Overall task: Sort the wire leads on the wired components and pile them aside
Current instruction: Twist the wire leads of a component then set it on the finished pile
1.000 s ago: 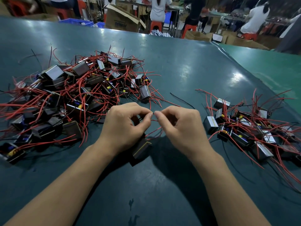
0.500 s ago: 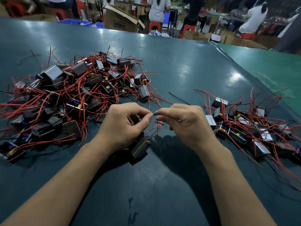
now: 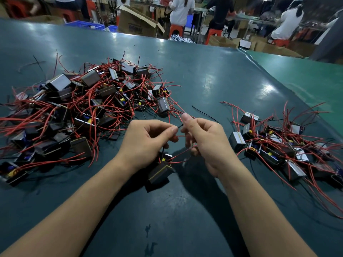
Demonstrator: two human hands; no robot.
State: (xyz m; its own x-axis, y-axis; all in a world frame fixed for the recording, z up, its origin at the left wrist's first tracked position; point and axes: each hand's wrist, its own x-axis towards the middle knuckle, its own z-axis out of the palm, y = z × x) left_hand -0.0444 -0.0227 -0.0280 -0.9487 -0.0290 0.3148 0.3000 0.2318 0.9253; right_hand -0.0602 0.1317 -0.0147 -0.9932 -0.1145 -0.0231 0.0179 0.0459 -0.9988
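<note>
- a dark green table (image 3: 204,80) fills most of the view, with people on red stools and cardboard boxes blurred beyond its far edge.
- a big pile of wired components (image 3: 83,112) lies on the left side, small dark blocks tangled in red leads.
- a smaller pile (image 3: 278,145) lies on the right side, well apart from the big one.
- the left hand (image 3: 146,141) is curled, thumb and forefinger pinching a thin black lead (image 3: 179,126) near its tip.
- the right hand (image 3: 204,143) is curled too, thumb raised, fingers pinching at the same black lead just beside the left fingertips; red leads (image 3: 182,154) loop under it.
- one component (image 3: 160,172) sits on the table under the left wrist, between the two piles, its leads running up to the hands.
- a loose black wire (image 3: 204,113) lies on the table beyond the right hand.
</note>
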